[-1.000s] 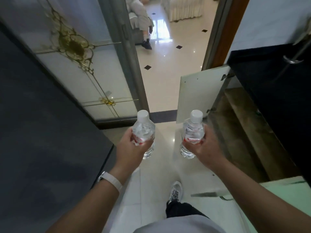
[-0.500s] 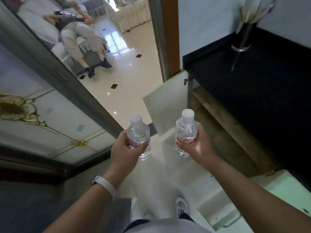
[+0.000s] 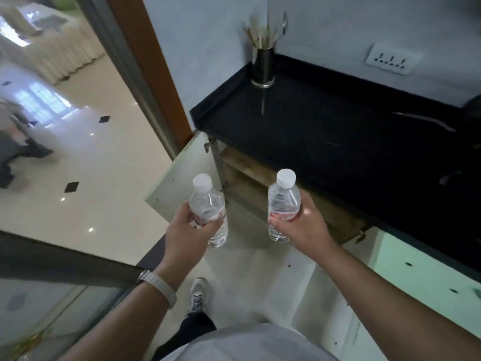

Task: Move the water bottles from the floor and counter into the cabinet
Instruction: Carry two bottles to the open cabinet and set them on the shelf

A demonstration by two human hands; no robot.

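Open cabinet (image 3: 250,178) ahead | left hand (image 3: 187,230) grips bottle (image 3: 208,207) | right hand (image 3: 302,225) grips second bottle (image 3: 284,199)

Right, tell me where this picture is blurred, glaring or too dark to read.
Head view: the far room is smeared by motion blur; the glossy floor shows a window reflection and small glare spots; the left bottle and the right bottle are sharp; the black counter is so dark that little detail shows.
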